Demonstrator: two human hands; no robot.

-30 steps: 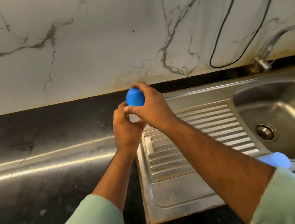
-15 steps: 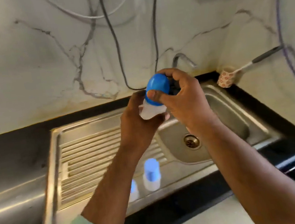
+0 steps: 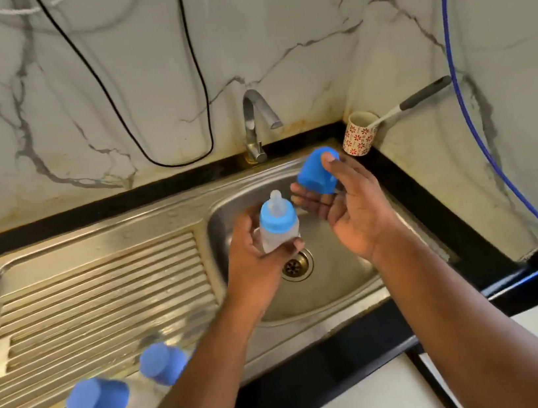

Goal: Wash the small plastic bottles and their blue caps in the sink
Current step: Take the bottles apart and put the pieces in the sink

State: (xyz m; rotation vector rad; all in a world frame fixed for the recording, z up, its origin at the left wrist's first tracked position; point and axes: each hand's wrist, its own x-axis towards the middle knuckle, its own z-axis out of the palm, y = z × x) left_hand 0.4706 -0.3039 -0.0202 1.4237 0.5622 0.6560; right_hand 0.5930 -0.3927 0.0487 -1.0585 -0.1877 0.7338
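Left hand (image 3: 257,250) grips the bottle (image 3: 278,228) around its lower body, fingers curled behind and thumb across the front, holding it upright over the sink (image 3: 337,284) basin, above the drain (image 3: 296,264). Blue collar and clear teat are still on the bottle.

Right hand (image 3: 347,206) pinches the loose blue cap (image 3: 318,171) between thumb and fingers; palm faces up, remaining fingers relaxed. Cap is clear of the bottle, just right of it, near the basin's back edge below the tap (image 3: 258,122). No water visible running.

Two more capped bottles (image 3: 130,382) stand on the drainboard near the sink's front edge, left of the forearms; blurred, detail unclear.

Handling estimate:
- Bottle: light, thin translucent plastic, looks empty. Likely flexes if squeezed hard. Best held at mid-body, as now.
- Teat: soft, deforms easily; not a grip point.
- Collar: ribbing not discernible; probably the place to grip for unscrewing.
- Cap: rigid, smooth dome, very light. Will turn slippery once wet or soapy; safer held by the rim or with fingers inside than by the dome.

Risk: a dropped cap would land in the basin, too large to enter the drain, I judge.
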